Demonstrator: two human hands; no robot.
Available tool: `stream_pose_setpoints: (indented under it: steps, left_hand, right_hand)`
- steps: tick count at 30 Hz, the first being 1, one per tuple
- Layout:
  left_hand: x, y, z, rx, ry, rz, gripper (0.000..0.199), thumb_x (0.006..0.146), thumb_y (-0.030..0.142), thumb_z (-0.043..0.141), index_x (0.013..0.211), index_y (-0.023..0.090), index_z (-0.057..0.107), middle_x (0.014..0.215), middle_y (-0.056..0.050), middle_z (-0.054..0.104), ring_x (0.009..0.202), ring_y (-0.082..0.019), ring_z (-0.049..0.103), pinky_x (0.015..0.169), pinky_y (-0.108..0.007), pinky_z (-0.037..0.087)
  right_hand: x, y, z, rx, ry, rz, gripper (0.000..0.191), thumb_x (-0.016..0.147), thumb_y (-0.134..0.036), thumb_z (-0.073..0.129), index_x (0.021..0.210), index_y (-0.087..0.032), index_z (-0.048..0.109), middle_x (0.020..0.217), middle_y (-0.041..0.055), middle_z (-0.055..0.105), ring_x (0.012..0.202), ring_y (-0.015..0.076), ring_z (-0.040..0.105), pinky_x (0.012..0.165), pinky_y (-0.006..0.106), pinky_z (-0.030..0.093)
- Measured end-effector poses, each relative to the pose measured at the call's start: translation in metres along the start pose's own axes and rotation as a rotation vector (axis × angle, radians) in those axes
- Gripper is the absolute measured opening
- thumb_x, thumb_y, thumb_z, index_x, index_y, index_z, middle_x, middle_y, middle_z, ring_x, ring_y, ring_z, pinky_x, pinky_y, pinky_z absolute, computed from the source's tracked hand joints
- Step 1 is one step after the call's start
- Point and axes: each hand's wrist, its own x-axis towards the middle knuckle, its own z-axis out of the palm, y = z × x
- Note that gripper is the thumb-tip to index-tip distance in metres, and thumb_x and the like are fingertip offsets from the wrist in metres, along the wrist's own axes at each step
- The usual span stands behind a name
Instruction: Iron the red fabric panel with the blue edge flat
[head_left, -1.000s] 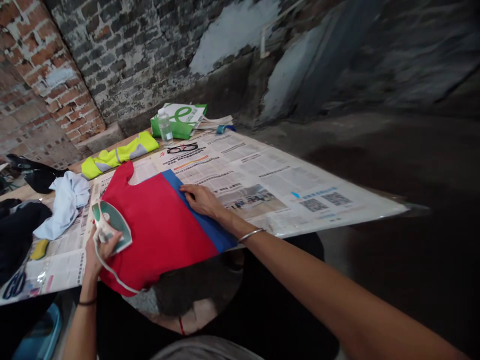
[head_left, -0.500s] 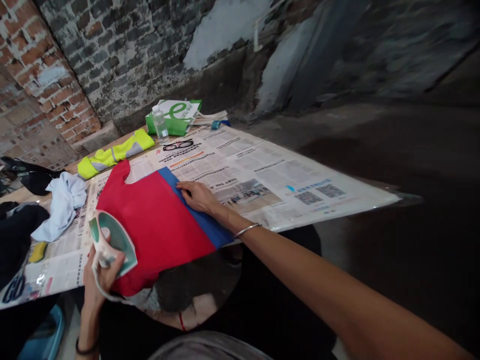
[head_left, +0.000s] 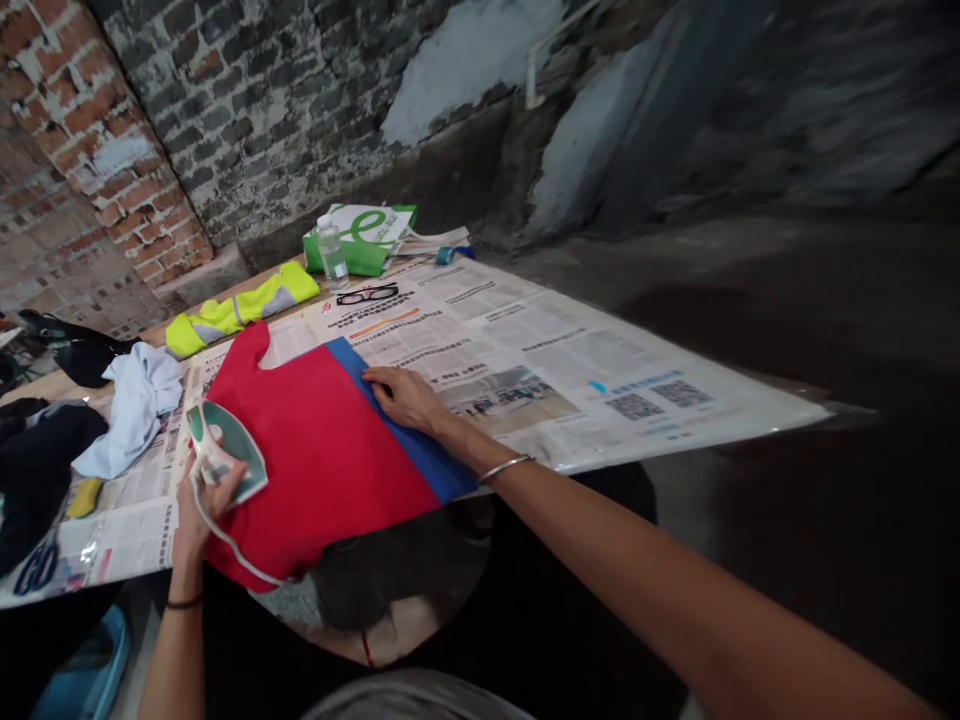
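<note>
A red garment with a long sleeve and a blue band along its right side lies spread on the table. My left hand is wrapped round the handle of a white and green iron. The iron rests on the red cloth near the garment's left side, and its pale cord hangs over the near part of the cloth. My right hand is at the blue band, fingers bent and fingertips closed on its edge. The undersides of those fingers are hidden.
Newspaper under clear plastic covers the table. Farther back are glasses, a bottle, a green-white bag and a yellow reflective garment. Left lie a pale cloth, dark clothes, a yellow sponge and scissors.
The iron has moved a little up and away from me across the red cloth, along with my left hand. My right hand has stayed at the blue band. The view has shifted slightly.
</note>
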Motion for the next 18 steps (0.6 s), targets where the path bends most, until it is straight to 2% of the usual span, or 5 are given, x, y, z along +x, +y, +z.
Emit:
stream_pose_setpoints:
  steps: [4,7,10,13,18]
  left_hand:
    - [0.053,0.004,0.016,0.024,0.04,-0.131,0.061,0.085,0.05,0.075,0.134,0.015,0.067,0.137,-0.021,0.073,0.13,-0.041,0.068,0.115,-0.058,0.05]
    - [0.05,0.008,0.017,0.026,0.047,-0.159,0.058,0.086,0.05,0.075,0.133,0.016,0.067,0.14,-0.021,0.072,0.131,-0.041,0.068,0.116,-0.059,0.05]
    - [0.015,0.009,0.007,0.002,0.015,-0.095,0.056,0.087,0.05,0.074,0.135,0.021,0.068,0.149,-0.016,0.068,0.135,-0.038,0.066,0.118,-0.054,0.05]
    - [-0.041,0.009,-0.006,-0.019,-0.017,-0.055,0.06,0.087,0.051,0.075,0.141,0.025,0.066,0.143,-0.011,0.072,0.133,-0.035,0.068,0.116,-0.051,0.055]
    - [-0.127,0.007,-0.014,-0.033,-0.089,0.076,0.058,0.087,0.049,0.075,0.14,0.027,0.071,0.145,-0.014,0.071,0.129,-0.039,0.071,0.103,-0.053,0.065]
  right_hand:
    - [0.001,-0.004,-0.005,0.015,-0.019,-0.003,0.042,0.093,-0.012,0.053,0.125,-0.018,0.08,0.138,0.0113,0.076,0.132,0.0254,0.07,0.121,0.044,0.049]
    - [0.002,-0.006,-0.006,0.034,-0.013,0.004,0.043,0.091,-0.012,0.055,0.125,-0.022,0.08,0.138,0.0086,0.077,0.132,0.0253,0.07,0.122,0.045,0.049]
    - [0.002,-0.006,-0.006,0.035,-0.005,0.012,0.043,0.092,-0.013,0.055,0.125,-0.022,0.08,0.139,0.0087,0.076,0.133,0.026,0.069,0.122,0.046,0.049]
    - [0.003,-0.006,-0.005,0.03,-0.006,0.015,0.043,0.093,-0.013,0.054,0.126,-0.021,0.08,0.139,0.0093,0.076,0.134,0.0257,0.069,0.122,0.046,0.049]
    - [0.003,-0.006,-0.004,0.034,0.001,0.01,0.042,0.093,-0.012,0.055,0.125,-0.02,0.08,0.139,0.0099,0.076,0.133,0.0256,0.07,0.122,0.045,0.049]
